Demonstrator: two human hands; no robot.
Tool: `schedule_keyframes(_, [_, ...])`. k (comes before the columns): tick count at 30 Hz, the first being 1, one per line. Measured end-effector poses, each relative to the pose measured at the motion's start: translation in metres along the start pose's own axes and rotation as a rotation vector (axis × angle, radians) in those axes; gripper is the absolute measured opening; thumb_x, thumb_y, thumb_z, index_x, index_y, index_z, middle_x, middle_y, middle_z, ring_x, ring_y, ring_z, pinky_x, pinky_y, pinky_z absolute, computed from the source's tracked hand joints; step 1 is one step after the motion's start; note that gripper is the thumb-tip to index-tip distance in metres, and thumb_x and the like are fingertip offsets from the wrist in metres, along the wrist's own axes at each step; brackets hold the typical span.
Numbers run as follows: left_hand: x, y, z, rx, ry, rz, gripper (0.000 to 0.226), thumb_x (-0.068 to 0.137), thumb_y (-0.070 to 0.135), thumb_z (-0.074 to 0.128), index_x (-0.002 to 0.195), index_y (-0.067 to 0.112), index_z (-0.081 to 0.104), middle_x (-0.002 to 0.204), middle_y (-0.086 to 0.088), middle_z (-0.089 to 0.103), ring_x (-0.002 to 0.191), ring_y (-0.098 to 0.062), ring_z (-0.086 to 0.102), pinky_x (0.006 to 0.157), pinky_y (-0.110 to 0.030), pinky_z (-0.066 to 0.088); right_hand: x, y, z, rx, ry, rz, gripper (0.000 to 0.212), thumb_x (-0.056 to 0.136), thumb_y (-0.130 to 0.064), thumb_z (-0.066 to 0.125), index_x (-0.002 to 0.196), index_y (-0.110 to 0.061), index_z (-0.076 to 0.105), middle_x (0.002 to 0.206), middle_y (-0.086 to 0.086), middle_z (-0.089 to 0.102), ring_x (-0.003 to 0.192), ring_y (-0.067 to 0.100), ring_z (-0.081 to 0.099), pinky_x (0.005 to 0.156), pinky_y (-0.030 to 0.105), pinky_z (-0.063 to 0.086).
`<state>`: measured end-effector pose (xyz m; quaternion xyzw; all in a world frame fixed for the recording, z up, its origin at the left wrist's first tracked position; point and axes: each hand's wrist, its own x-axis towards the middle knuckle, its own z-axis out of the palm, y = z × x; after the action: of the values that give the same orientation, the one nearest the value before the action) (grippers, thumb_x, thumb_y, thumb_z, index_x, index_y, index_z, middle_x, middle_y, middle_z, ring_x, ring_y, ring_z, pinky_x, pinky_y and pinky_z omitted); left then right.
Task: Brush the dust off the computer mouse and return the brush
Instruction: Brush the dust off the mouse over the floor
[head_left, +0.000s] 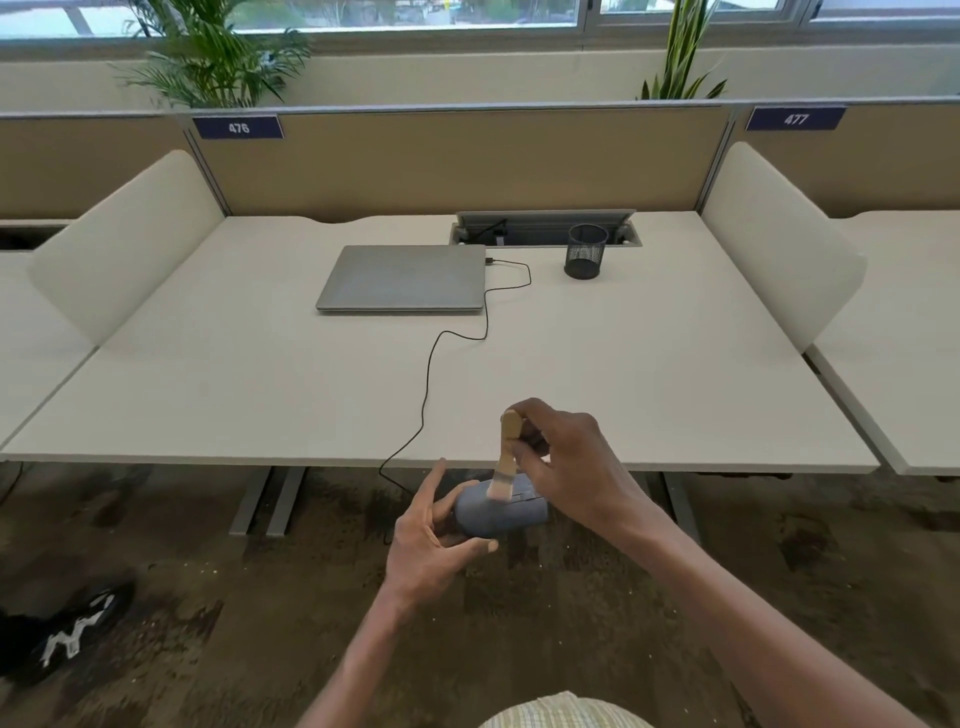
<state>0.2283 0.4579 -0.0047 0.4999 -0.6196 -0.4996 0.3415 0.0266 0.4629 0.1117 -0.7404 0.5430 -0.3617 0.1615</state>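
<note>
Low in the centre of the frame, our right hand (566, 462) kept a closed grip on the wooden brush (506, 454), its bristles touching the grey-blue computer mouse (498, 512). Our left hand (431, 540) gripped the mouse, off the near edge of the table (260, 374). A closed laptop (405, 278) and mesh cup (586, 250) sat toward the upper centre.

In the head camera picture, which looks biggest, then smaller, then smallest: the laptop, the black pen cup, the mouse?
1. laptop, clearly biggest.
2. mouse and pen cup: similar in the picture; the mouse is held much nearer the camera, so I won't rank them.
</note>
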Motion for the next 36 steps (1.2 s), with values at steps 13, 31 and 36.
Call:
schedule_keyframes(13, [0.000, 0.003, -0.001, -0.003, -0.003, -0.011, 0.117, 0.061, 0.027, 0.091, 0.155, 0.029, 0.020, 0.132, 0.003, 0.066, 0.119, -0.010, 0.064, 0.097, -0.045, 0.055, 0.005, -0.001, 0.007, 0.024, 0.063, 0.090, 0.021, 0.090, -0.008, 0.070, 0.110, -0.010, 0.064, 0.087, 0.004, 0.073, 0.075, 0.016, 0.071, 0.068, 0.037, 0.061])
schedule_keyframes(31, [-0.008, 0.005, 0.008, -0.015, -0.036, 0.003, 0.122, 0.064, 0.004, 0.091, 0.158, 0.018, 0.014, 0.124, 0.011, 0.066, 0.111, 0.004, 0.064, 0.089, -0.021, 0.055, 0.019, -0.005, 0.013, -0.079, 0.115, 0.259, 0.009, 0.091, -0.007, 0.067, 0.099, -0.006, 0.064, 0.075, 0.007, 0.070, 0.063, 0.020, 0.069, 0.058, 0.036, 0.059])
schedule_keyframes(36, [-0.009, 0.002, 0.008, 0.017, -0.045, 0.015, 0.122, 0.062, 0.011, 0.093, 0.158, 0.020, 0.017, 0.119, 0.016, 0.066, 0.107, 0.005, 0.066, 0.089, -0.021, 0.055, 0.027, -0.006, 0.011, -0.037, 0.178, 0.351, 0.008, 0.088, -0.008, 0.066, 0.096, -0.006, 0.065, 0.073, 0.006, 0.071, 0.063, 0.020, 0.070, 0.061, 0.034, 0.059])
